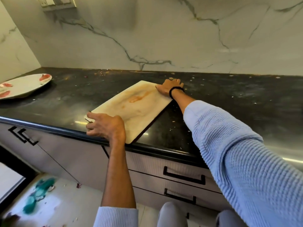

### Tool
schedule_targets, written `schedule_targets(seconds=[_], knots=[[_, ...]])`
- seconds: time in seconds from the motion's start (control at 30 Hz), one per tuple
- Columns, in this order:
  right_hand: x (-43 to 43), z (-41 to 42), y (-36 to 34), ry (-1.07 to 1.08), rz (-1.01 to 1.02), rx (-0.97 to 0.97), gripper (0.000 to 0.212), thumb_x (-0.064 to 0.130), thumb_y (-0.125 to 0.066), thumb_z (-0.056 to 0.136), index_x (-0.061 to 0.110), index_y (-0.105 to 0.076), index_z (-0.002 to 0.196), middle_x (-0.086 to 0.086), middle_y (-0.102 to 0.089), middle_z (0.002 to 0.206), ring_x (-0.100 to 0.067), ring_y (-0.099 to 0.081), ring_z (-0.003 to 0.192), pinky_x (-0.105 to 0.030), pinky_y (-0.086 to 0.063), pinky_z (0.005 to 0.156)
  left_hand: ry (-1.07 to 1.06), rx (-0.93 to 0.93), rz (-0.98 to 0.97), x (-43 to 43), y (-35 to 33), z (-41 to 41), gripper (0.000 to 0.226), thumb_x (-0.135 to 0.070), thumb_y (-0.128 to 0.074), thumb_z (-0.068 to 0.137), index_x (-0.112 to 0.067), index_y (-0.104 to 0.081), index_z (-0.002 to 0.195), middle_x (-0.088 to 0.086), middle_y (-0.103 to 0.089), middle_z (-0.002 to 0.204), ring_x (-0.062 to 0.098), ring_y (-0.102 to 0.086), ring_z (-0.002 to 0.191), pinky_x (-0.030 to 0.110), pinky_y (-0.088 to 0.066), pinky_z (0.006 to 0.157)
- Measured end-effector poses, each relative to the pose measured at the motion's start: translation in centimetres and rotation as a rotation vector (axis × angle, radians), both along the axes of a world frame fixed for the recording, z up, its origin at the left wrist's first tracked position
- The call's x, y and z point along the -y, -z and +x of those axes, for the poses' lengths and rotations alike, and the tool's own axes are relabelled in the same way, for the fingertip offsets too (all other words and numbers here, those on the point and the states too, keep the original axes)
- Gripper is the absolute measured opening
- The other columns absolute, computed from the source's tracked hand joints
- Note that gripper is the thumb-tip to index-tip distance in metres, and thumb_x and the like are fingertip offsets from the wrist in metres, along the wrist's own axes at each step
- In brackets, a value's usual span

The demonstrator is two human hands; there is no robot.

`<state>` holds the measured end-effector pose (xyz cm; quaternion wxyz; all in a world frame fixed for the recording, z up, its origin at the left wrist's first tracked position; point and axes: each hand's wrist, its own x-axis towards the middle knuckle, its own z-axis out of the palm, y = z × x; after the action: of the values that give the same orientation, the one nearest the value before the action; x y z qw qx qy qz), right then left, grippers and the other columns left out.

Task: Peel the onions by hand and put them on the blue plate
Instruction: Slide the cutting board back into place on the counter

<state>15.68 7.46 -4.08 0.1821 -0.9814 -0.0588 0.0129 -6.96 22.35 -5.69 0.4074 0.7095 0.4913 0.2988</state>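
Observation:
No onion and no blue plate are in view. A pale, orange-stained cutting board lies at an angle on the dark countertop, its near corner at the counter's front edge. My left hand grips the board's near left end, fingers curled around the edge. At the board's far right corner my right hand holds on with the thumb on top and the fingers over the far edge; a black band circles that wrist.
A white plate with red marks sits at the counter's far left. Small peel scraps dot the counter and the floor. Drawers with black handles are below. A teal object lies on the floor at lower left. A marble wall backs the counter.

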Motion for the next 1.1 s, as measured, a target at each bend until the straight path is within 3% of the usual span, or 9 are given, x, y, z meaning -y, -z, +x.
schedule_targets(seconds=[0.2,0.33,0.43,0.53,0.63,0.77,0.97,1.1], knots=[[5.8,-3.4,-0.7,0.033,0.125,-0.043,0.063,0.052,-0.05,0.088,0.012,-0.054,0.136,-0.019,-0.054,0.141,-0.042,-0.046,0.13,-0.047,-0.04,0.104,0.093,0.117,-0.124,-1.3,0.0,-0.9,0.079,-0.001,-0.057,0.072,-0.014,-0.024,0.142,0.029,-0.04,0.136,0.04,-0.034,0.127,0.048,-0.045,0.104],[9.8,-7.4,-1.2,0.133,0.327,-0.03,0.064,0.046,-0.055,0.085,0.014,-0.048,0.14,-0.019,-0.051,0.141,-0.04,-0.046,0.129,-0.048,-0.042,0.104,0.166,0.257,-0.261,-1.0,-0.7,-1.3,0.071,-0.013,-0.052,0.065,-0.028,-0.031,0.131,0.016,-0.044,0.134,0.035,-0.044,0.123,0.051,-0.051,0.096],[12.9,-10.5,-1.3,0.227,0.433,-0.013,0.064,0.043,-0.053,0.081,0.016,-0.046,0.139,-0.017,-0.053,0.137,-0.039,-0.052,0.122,-0.049,-0.046,0.1,0.205,0.343,-0.388,0.3,-2.0,-2.0,0.055,-0.016,-0.048,0.072,-0.021,-0.035,0.126,0.009,-0.052,0.119,0.025,-0.055,0.113,0.04,-0.055,0.087],[15.8,-13.0,-1.7,0.36,0.515,0.061,0.064,0.043,-0.053,0.08,0.018,-0.044,0.139,-0.019,-0.052,0.135,-0.04,-0.052,0.119,-0.049,-0.046,0.097,0.304,0.378,-0.424,2.3,-3.1,-1.8,0.032,-0.011,-0.044,0.094,-0.015,-0.036,0.124,0.002,-0.05,0.099,0.009,-0.052,0.083,0.025,-0.045,0.062],[18.9,-15.4,-2.5,0.516,0.539,0.138,0.061,0.04,-0.054,0.082,0.018,-0.043,0.138,-0.022,-0.048,0.134,-0.041,-0.047,0.12,-0.048,-0.044,0.09,0.406,0.37,-0.442,5.6,-3.7,-0.9,0.04,-0.013,-0.044,0.098,-0.015,-0.035,0.137,0.006,-0.05,0.111,0.012,-0.049,0.087,0.031,-0.042,0.071],[23.6,-18.5,-2.7,0.696,0.449,0.17,0.06,0.038,-0.057,0.085,0.015,-0.042,0.139,-0.025,-0.041,0.137,-0.041,-0.042,0.124,-0.048,-0.042,0.094,0.551,0.308,-0.489,10.3,-4.4,1.0,0.032,-0.016,-0.044,0.096,-0.016,-0.038,0.127,0.003,-0.047,0.094,0.013,-0.047,0.082,0.034,-0.043,0.073],[27.6,-21.2,-0.6,0.82,0.415,0.159,0.052,0.036,-0.055,0.087,0.012,-0.046,0.132,-0.024,-0.044,0.133,-0.039,-0.044,0.12,-0.042,-0.036,0.101,0.704,0.248,-0.457,14.5,-4.7,4.1,0.042,-0.012,-0.046,0.088,-0.013,-0.04,0.129,0.011,-0.051,0.109,0.021,-0.049,0.092,0.04,-0.045,0.08],[29.3,-21.7,0.7,0.858,0.369,0.197,0.044,0.035,-0.051,0.089,0.007,-0.057,0.122,-0.022,-0.047,0.131,-0.036,-0.044,0.118,-0.041,-0.034,0.102,0.767,0.19,-0.358,16.3,-4.2,5.1,0.039,-0.014,-0.045,0.093,-0.009,-0.042,0.131,0.008,-0.051,0.102,0.021,-0.051,0.092,0.039,-0.05,0.083]])
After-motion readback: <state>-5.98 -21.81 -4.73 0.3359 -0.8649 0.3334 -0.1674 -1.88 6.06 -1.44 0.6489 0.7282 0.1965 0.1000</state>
